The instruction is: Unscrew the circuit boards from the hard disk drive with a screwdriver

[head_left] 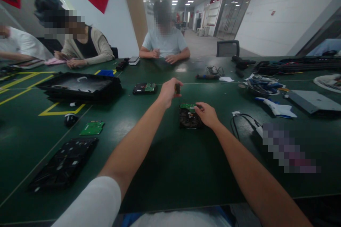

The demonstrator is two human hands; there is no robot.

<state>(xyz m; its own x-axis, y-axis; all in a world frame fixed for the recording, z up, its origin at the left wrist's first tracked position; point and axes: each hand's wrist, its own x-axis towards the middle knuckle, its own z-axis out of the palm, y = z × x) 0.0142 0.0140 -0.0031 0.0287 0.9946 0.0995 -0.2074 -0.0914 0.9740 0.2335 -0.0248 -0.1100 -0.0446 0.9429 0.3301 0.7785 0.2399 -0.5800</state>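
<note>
A hard drive (190,120) with a black underside and a green circuit board (187,106) along its far edge lies on the green table before me. My left hand (167,92) is raised just beyond and left of it, pinching a small dark object (177,90) between thumb and fingers; its exact kind is too small to make out. At the drive's right side, my right hand (207,114) has its thumb and fingers closed on the edge near the board. Those fingertips cover part of the drive's right side.
Another hard drive (144,88) lies beyond my left forearm. Leftward are a loose green circuit board (92,127), a black drive (65,163) and stacked black trays (82,84). A cable (243,117), bundled wires (263,84) and a grey metal box (315,101) lie right. Several people sit around the table.
</note>
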